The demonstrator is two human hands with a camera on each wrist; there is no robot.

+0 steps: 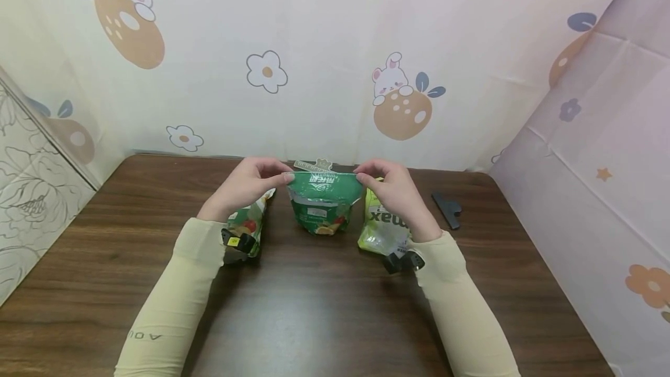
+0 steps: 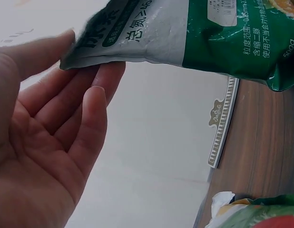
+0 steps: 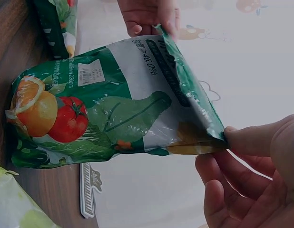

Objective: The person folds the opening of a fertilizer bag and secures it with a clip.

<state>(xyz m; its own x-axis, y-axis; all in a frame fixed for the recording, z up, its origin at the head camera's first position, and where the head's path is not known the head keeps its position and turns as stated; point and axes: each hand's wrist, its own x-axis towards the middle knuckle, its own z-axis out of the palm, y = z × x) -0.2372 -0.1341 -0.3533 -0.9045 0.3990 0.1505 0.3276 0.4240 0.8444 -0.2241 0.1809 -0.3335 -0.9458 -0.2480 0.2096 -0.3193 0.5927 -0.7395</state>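
A green plastic bag (image 1: 321, 211) with printed fruit and vegetables is held upright by its top corners, mid-table. The thumb and fingers of my left hand (image 1: 253, 182) pinch one corner; those of my right hand (image 1: 392, 188) pinch the other. In the right wrist view, the bag's front (image 3: 113, 114) shows a tomato, an orange and a white label, and a green strip runs along its top edge. A similar green packet (image 1: 253, 220) lies beneath my left wrist, partly hidden by it. Beneath my right forearm is a yellow-green bag (image 1: 379, 231), partly covered by that arm.
A pale ruler-like strip (image 1: 309, 165) with a decorated edge lies at the table's back, behind the held bag. On the right lies a dark angled tool (image 1: 447, 209). A patterned curtain (image 1: 324, 115) hangs behind the brown wooden table (image 1: 293, 319).
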